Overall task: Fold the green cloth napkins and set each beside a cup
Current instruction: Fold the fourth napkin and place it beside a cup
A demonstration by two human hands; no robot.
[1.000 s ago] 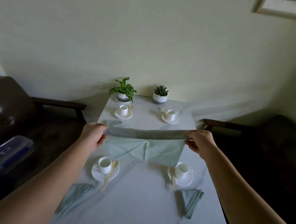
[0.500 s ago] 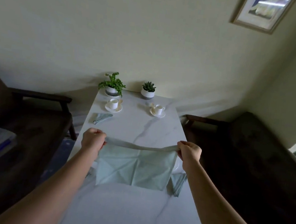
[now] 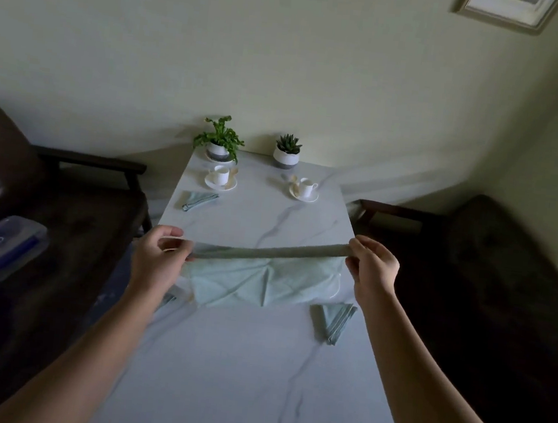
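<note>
While the left hand (image 3: 158,260) and the right hand (image 3: 373,269) are hovering well apart above the marble table (image 3: 236,379), each is pinching one end of the open green napkin (image 3: 256,284), with thumb and curled fingers clamping its top edge. That edge is stretching taut between them as a darker band, and the creased cloth below is hanging down over the near place settings; whether its lower edge is touching the table cannot be told. A folded napkin (image 3: 198,199) is lying just beside the far left cup (image 3: 221,175), the far right cup (image 3: 307,187) is sitting on its saucer, and another folded napkin (image 3: 333,320) is lying at the near right, just under the hanging cloth.
</note>
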